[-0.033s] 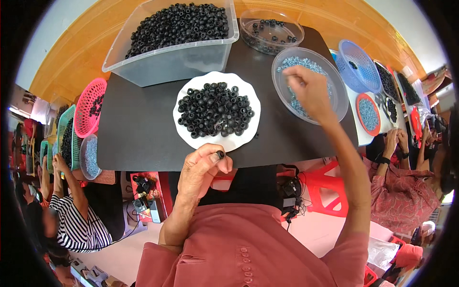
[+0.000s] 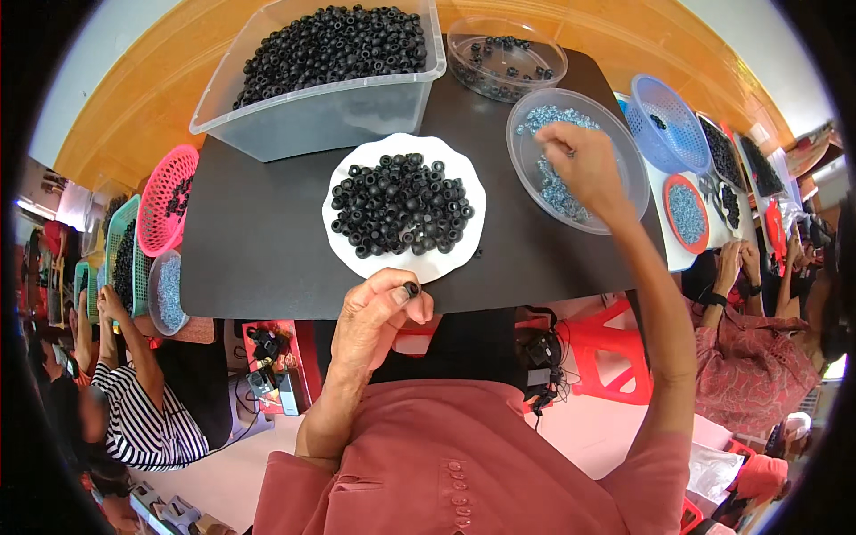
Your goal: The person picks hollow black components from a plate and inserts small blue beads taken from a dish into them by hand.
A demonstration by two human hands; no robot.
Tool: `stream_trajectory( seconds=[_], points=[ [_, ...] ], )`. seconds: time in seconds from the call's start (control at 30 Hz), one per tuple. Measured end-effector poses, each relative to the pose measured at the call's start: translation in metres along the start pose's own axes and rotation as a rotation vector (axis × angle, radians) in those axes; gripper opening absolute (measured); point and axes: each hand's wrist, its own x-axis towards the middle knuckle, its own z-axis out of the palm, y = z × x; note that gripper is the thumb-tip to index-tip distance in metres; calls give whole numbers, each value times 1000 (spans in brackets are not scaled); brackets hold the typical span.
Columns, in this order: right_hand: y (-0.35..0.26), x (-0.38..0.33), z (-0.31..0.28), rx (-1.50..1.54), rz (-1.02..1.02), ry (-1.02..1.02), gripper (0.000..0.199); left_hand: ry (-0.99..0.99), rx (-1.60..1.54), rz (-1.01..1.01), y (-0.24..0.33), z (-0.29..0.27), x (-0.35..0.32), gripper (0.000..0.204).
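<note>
My left hand [image 2: 379,312] is in front of the plate, pinching a small black ring-like part [image 2: 411,289] between thumb and forefinger, its round opening facing up. A white scalloped plate [image 2: 471,236] stands just beyond, heaped with similar black parts [image 2: 401,201]. My right hand [image 2: 587,169] hangs over a round clear plastic dish [image 2: 624,209] at the right, which holds many small clear-bluish pieces [image 2: 560,192]. Its fingers are bent together at the tips, and whatever they hold is too small to make out.
A big clear tub [image 2: 330,116] full of black parts stands far left on the dark table [image 2: 259,241]. Behind the dish is a round clear container [image 2: 504,85] with some black parts. A pink basket [image 2: 160,218] touches the left edge. Other people work at both sides.
My right hand has shifted slightly to the right over the clear dish. The left hand and its black part have not moved.
</note>
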Motion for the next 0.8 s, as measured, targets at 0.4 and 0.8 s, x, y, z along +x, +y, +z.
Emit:
stream_trajectory(
  seconds=[0.4, 0.8],
  points=[
    [19, 20, 5, -494, -176, -263, 8, -9, -52, -24, 0, -7, 2, 20],
    [10, 15, -1, -206, 9, -323, 16, -12, -62, -10, -1, -7, 1, 20]
  ],
)
